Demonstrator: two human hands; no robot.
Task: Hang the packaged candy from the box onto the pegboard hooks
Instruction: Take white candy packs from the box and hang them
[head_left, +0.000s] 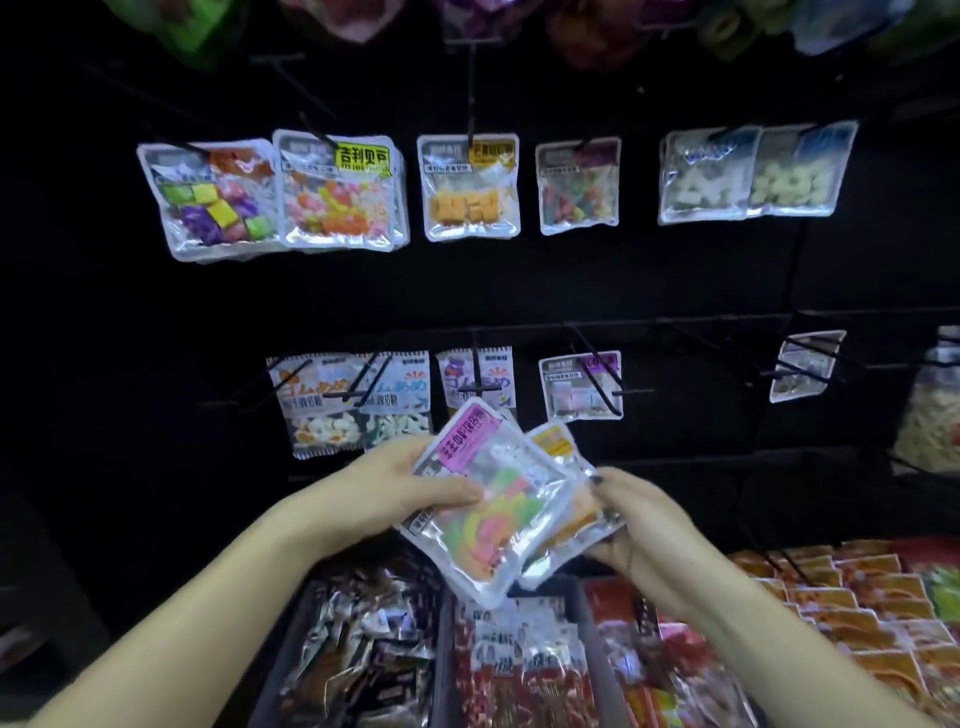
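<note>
Before the dark pegboard (519, 291), my left hand (410, 486) and right hand (636, 512) clamp fingers on fanned candy packets (498, 512); the front one's pink label is unreadable, blurred.

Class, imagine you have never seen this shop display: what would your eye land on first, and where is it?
First, the clear candy packet with a pink label, held low at centre between the left hand and right hand, fanned over a yellow-labelled packet. Next, the bright row of clear candy bags hanging on the dark pegboard above.
</note>
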